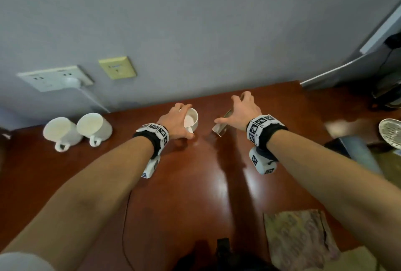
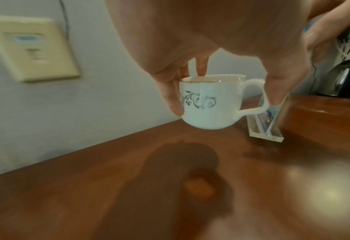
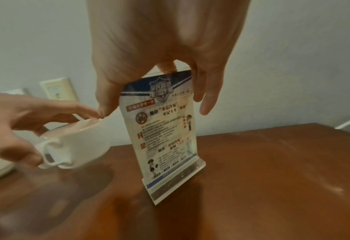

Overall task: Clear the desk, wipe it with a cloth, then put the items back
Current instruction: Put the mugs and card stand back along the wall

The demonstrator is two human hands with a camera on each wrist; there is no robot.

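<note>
My left hand (image 1: 184, 119) grips a small white teacup (image 1: 193, 119) from above by its rim. In the left wrist view the teacup (image 2: 207, 105), with a grey scroll pattern, hangs a little above the brown desk (image 1: 195, 184), its shadow below it. Just to its right, my right hand (image 1: 240, 110) pinches the top edge of a clear acrylic sign stand (image 1: 221, 127). The printed sign stand (image 3: 165, 129) leans slightly, its base down at the desk surface. A patterned cloth (image 1: 299, 240) lies at the near right of the desk.
Two white mugs (image 1: 61, 132) (image 1: 95, 126) lie on their sides at the back left near the wall. Wall sockets (image 1: 54, 77) with a plugged cable are above them. A dark kettle (image 2: 346, 78) stands at the far right, and a plate (image 1: 390, 132) sits off the desk's right edge.
</note>
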